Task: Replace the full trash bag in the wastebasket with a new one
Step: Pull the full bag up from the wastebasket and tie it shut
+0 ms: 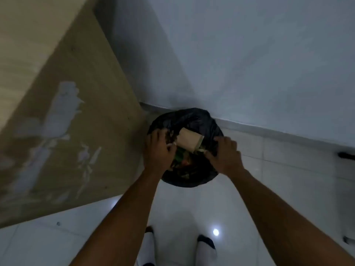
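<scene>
A round wastebasket lined with a black trash bag stands on the floor in a corner, against the wall. The bag is full: a beige cardboard box lies on top, with green and red scraps beneath it. My left hand grips the bag's rim on the left side, fingers curled over the edge. On the right side my right hand pinches the bag's rim. The basket itself is hidden under the bag.
A tan wooden cabinet side with white paint smears rises close on the left. A pale wall runs behind. The floor is glossy white tile. My two feet stand below. A dark object lies at the right edge.
</scene>
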Demonstrator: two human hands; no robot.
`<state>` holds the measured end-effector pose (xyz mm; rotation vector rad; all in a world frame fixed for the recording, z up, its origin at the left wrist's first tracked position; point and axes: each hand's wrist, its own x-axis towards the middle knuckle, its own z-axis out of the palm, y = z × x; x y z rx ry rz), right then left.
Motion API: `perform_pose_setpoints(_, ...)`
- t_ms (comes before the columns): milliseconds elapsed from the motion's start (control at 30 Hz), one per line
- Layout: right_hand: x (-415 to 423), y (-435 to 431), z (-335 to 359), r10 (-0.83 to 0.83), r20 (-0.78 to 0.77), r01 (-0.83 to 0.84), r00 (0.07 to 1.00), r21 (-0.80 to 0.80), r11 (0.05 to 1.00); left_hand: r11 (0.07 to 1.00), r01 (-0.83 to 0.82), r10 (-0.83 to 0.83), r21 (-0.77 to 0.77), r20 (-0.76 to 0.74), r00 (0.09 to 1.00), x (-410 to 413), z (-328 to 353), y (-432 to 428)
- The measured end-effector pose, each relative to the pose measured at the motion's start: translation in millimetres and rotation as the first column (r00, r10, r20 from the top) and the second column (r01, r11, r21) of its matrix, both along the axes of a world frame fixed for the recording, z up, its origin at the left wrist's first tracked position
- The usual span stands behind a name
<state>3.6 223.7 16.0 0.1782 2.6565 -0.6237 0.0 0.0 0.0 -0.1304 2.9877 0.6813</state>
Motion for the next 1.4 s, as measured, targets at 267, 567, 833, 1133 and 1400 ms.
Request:
perform_pose_setpoints(267,-9,2,-97,-0.177,-0.282,0.163,0.943,-0.069,0.984,0.974,-0.201,0.205,-0.103,0.027,0.979,-24,-83,-19)
perform_pose_setpoints(567,-28,13,-142,-0.281,-0.535,0.185,0.797,-0.226,0.956,0.991,-0.114,0.105,-0.068,-0.122,0.987,-49,-118,-25)
perform_pose_setpoints(833,-35,14,-148,-0.252,-0.612,0.181,0.749,-0.176,0.968,0.994,-0.088,0.078,-0.066,-0.148,0.986,-59,-119,-30)
perform_pose_setpoints(1133,-37,11,-140,-0.241,-0.546,0.2,0.802,-0.133,0.971,0.99,-0.033,0.051,0.136,-0.128,0.99,-59,-114,-40)
perform_pose_setpoints(1400,-41,12,-135,-0.256,-0.496,0.205,0.829,-0.156,0.966,0.614,-0.516,0.217,0.597,0.5,0.838,-50,-99,-66)
